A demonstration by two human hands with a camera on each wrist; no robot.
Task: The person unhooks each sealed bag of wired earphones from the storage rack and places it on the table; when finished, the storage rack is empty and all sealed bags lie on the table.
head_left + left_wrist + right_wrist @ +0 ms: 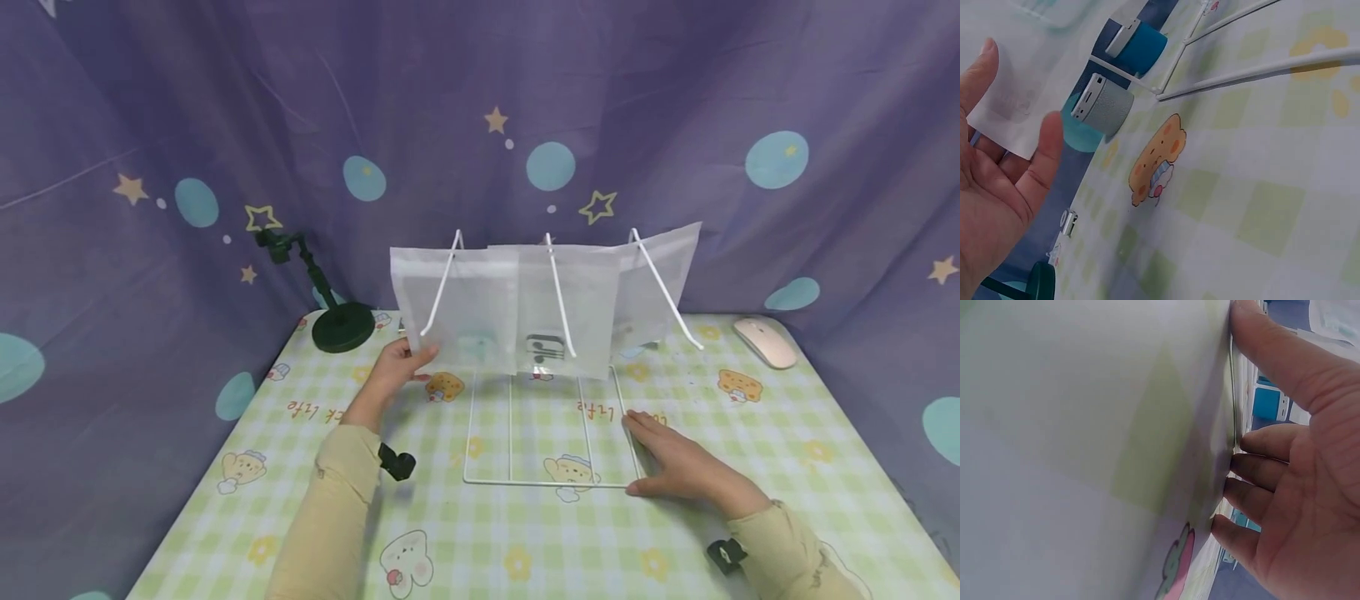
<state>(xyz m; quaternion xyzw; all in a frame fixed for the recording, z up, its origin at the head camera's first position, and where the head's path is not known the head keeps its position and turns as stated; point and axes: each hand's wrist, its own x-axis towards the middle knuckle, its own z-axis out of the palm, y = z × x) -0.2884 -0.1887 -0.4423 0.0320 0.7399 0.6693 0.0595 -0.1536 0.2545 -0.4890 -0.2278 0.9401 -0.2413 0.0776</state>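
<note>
A white wire rack [551, 483] stands on the table with three prongs pointing toward me. From them hang a left frosted bag [480, 287], a middle frosted bag [588, 292] and a right frosted bag [663, 267]. The middle one shows a dark printed mark low down; pale teal shows through the left one. My left hand [390, 375] is at the left bag's lower outer corner, its thumb in front and some fingers behind, loosely spread. My right hand [678, 467] rests at the base's right side, fingers extended along the wire and thumb at the front corner.
Behind the bags are a blue cylindrical device [1144, 50] and a grey one [1105, 106], both with slotted faces. A dark green stand [343, 327] occupies the back left, a pale computer mouse [765, 342] the back right. A purple curtain [420, 100] hangs behind the table.
</note>
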